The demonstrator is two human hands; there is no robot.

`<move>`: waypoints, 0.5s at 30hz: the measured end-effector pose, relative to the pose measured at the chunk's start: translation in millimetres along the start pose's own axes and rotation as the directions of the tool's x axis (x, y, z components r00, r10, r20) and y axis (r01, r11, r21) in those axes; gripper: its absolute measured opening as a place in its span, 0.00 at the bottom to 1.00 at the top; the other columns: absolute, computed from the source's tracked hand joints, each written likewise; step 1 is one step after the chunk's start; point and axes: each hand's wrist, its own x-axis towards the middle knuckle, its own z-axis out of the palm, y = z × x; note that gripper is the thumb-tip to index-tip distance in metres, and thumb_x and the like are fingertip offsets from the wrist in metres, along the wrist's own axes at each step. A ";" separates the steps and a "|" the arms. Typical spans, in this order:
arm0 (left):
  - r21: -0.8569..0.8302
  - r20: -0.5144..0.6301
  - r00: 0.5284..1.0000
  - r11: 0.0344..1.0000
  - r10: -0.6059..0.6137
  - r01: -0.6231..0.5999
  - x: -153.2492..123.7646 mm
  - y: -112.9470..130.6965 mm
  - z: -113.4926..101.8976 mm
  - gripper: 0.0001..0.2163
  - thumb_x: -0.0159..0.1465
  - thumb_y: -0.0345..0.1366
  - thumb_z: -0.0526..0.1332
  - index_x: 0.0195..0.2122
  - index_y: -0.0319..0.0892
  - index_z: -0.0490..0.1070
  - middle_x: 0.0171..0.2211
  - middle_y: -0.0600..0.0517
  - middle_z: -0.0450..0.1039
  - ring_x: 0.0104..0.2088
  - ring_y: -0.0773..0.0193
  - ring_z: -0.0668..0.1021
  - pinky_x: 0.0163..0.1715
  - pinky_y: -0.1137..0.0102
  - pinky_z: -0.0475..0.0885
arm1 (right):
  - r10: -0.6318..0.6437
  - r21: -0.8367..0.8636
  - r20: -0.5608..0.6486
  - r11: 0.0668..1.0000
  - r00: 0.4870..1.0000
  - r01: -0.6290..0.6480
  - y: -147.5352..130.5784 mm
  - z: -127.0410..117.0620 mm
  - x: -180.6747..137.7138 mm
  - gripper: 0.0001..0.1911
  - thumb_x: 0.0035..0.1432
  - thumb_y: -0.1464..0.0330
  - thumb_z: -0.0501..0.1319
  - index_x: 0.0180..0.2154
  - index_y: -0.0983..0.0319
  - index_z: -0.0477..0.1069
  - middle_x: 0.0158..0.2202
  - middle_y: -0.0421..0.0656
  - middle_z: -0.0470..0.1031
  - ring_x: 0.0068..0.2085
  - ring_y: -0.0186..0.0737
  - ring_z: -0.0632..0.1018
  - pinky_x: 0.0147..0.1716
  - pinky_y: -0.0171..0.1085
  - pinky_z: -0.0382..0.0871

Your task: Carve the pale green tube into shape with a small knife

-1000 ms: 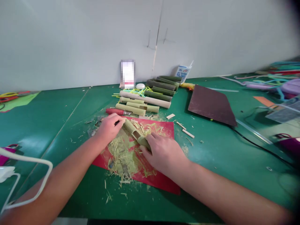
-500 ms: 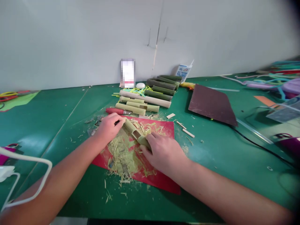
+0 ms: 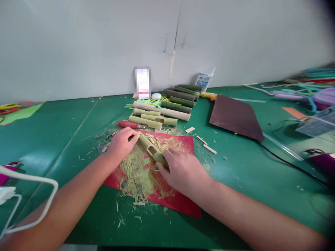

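A pale green bamboo tube [image 3: 148, 145] with a rectangular notch cut in its side lies slantwise between my hands. My left hand [image 3: 123, 140] grips its far upper end, thumb and fingers closed together. Around the nearer lower end wraps my right hand [image 3: 180, 168], hiding that tip. Below the tube is a red sheet [image 3: 180, 198] strewn with bamboo shavings and dust [image 3: 136, 174]. Just beyond my left hand rests a red-handled knife [image 3: 128, 124], its blade partly in view.
Behind the sheet lie cut bamboo pieces [image 3: 145, 122] and darker tubes [image 3: 179, 94]. A dark brown board [image 3: 237, 115] lies right, with a black cable [image 3: 288, 160]. A phone [image 3: 142, 82] leans on the wall; a white cable [image 3: 49, 181] loops over my left forearm.
Hands and bamboo tube hold almost the same position. The view has shifted very slightly; nothing has been taken up or let go.
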 end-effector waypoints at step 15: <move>-0.012 0.047 0.997 0.998 0.061 -0.061 0.2 -0.7 1.6 0.06 0.63 0.33 0.55 0.35 0.42 0.72 0.34 0.50 0.73 0.36 0.63 0.75 0.38 0.68 0.70 | -0.030 0.053 -0.059 0.998 0.998 0.034 4.3 0.7 0.4 0.13 0.54 0.59 0.56 0.36 0.62 0.67 0.34 0.43 0.69 0.31 0.37 0.70 0.23 0.35 0.53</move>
